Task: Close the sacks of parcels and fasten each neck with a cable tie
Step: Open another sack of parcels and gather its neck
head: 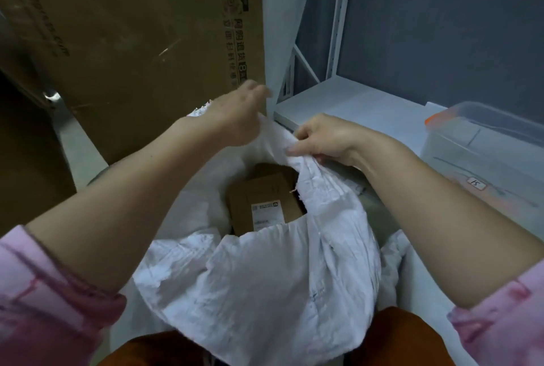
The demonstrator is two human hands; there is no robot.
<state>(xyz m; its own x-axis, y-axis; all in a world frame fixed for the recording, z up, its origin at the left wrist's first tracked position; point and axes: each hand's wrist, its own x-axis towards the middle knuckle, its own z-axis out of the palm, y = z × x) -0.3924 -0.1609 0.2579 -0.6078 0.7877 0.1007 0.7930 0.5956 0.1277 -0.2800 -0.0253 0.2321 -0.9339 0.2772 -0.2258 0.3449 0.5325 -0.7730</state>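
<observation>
Evidently I was gathering the sack [265, 277] mouth: right hand [321, 137] pinched the rim, left hand [235, 115] blurred, grip indeterminable; bunching the neck came next.

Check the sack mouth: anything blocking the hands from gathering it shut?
Nothing visible. Both hands are already on the white sack: the right hand pinches the far rim, the left hand is at the rim beside it. The cardboard parcel sits below the rim. No cable tie is in view.
</observation>
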